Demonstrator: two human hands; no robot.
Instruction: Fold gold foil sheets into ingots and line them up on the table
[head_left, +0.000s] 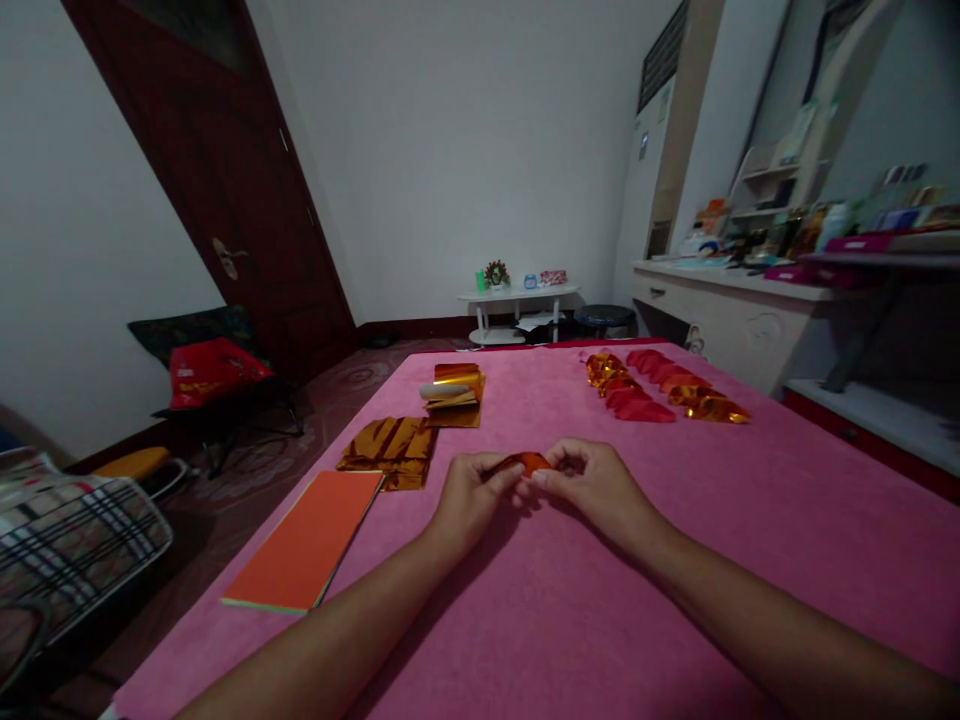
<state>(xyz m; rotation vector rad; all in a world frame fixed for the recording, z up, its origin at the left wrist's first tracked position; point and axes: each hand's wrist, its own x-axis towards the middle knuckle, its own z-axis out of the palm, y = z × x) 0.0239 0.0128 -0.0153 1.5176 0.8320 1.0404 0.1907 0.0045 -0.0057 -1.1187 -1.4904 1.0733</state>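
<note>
Between my two hands, above the pink cloth (600, 600), is a small piece of folded orange-red paper (531, 462). My left hand (474, 487) pinches its left end between thumb and fingers. At the other end my right hand (592, 480) grips it, thumb on the near side. The fingers cover parts of the paper. Left of my hands lie crinkled gold foil sheets (390, 445) and a stack of orange paper (311, 540). Farther back is a small pile of gold foil (457, 375) with a pale oblong object (442, 391) on it.
Rows of folded red and gold foil pieces (652, 380) lie at the back right of the table. Beyond stands a white side table (517, 295) with small items. A cluttered dresser (735, 310) is on the right; a chair with a red bag (214, 370) is on the left.
</note>
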